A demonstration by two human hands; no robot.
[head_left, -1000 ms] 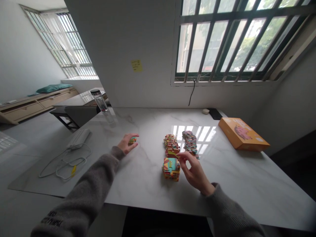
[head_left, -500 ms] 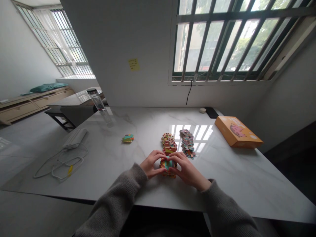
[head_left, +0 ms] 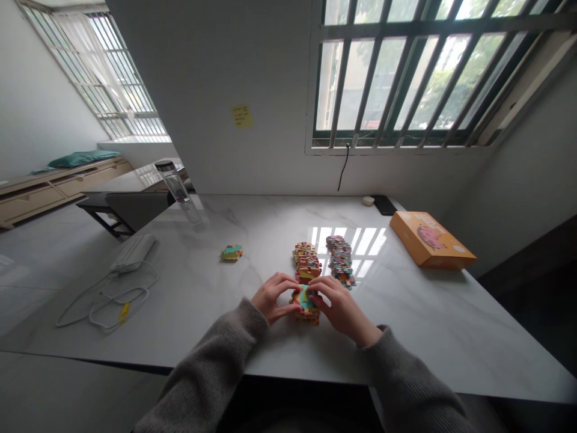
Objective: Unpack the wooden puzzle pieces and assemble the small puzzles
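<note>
My left hand (head_left: 273,295) and my right hand (head_left: 339,306) close from either side on a stack of colourful puzzle pieces (head_left: 306,304) near the front of the white marble table (head_left: 419,325). Fingers of both hands curl round the stack's top. Behind it lie a second stack (head_left: 305,261) and a third stack (head_left: 341,260). A single small cluster of pieces (head_left: 232,252) lies alone to the left.
An orange puzzle box (head_left: 430,240) sits at the right. A clear bottle (head_left: 177,189) stands at the back left. A white power strip with cable (head_left: 130,255) lies at the left. A dark phone (head_left: 384,205) and a small white object lie near the wall.
My left hand left the small cluster of pieces on the left and came to the near stack. Both hands now grip that stack; the right hand lowered onto it.
</note>
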